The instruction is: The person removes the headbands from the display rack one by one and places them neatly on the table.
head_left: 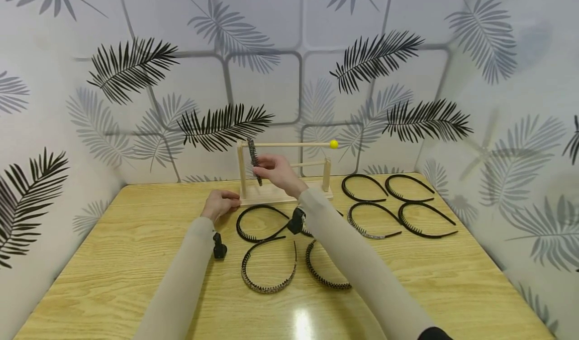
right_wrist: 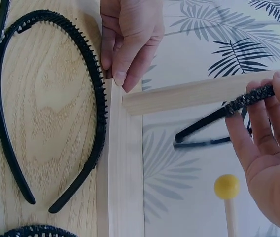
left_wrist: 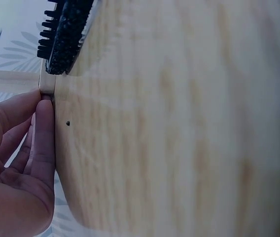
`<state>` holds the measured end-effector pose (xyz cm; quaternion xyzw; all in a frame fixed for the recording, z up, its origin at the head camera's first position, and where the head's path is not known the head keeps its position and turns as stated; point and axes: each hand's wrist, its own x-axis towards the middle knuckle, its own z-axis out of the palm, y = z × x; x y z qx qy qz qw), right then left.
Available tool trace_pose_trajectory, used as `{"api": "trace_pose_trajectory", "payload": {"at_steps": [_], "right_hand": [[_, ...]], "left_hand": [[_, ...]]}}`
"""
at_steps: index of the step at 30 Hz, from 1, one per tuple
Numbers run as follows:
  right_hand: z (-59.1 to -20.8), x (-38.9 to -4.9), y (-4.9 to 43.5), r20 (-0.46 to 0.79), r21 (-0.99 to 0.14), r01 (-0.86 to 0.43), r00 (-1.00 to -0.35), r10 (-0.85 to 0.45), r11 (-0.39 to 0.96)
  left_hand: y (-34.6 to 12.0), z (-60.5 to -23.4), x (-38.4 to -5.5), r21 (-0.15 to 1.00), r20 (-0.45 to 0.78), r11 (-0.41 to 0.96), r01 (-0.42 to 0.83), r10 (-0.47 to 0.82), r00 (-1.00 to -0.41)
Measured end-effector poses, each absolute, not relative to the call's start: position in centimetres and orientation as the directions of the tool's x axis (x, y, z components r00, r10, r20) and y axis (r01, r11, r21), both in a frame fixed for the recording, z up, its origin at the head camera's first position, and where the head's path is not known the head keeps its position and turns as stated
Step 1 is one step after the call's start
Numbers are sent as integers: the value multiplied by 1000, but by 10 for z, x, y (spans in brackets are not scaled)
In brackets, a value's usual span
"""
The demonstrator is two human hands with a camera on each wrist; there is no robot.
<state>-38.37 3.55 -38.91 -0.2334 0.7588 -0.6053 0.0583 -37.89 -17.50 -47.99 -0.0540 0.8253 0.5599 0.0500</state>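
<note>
A wooden stand (head_left: 267,194) has two posts and two rods. My right hand (head_left: 278,172) holds a dark, toothed headband (head_left: 255,161) between thumb and fingers. Speckled along its upper part, the headband (right_wrist: 243,102) stands near the left post (head_left: 242,172) and crosses the upper rod (head_left: 289,144); whether it hangs there I cannot tell. My left hand (head_left: 219,203) pinches the base's left end, its thumb and fingers against the wood in the left wrist view. A yellow ball (head_left: 333,144) caps the upper rod. Another yellow ball (right_wrist: 227,186) shows below my right hand in the right wrist view.
Several more headbands lie on the wooden table (head_left: 135,259). A black headband (head_left: 238,227) is close before the base, and a speckled headband (head_left: 268,290) lies nearer me. Others, such as a black headband (head_left: 427,235), lie to the right. My right forearm partly covers some. Patterned walls stand behind.
</note>
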Motion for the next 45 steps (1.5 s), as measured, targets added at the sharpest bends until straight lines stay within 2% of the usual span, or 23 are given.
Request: {"api": "trace_pose_trajectory", "payload": {"at_steps": [7,19,32,45], "right_hand": [[-391,-383,48,209,-950,-289,-873,-441,122],[-398,-392,73,242,-959,-281,-857,-454,19],[-398,-390,109,223,-974,-216,-893,-390,-63],[-405,-395,130,199,-978,-210,-919,-340,-7]], "left_hand": [[-176,-476,-374,931,-114,348,-108,-4,-993],[-176,-476,-373,926,-124,358,-117,-5,-992],[-175,-480,-378,917,-137,374,-138,-29,-990],[-176,-479,-378,921,-132,367,-129,-19,-991]]}}
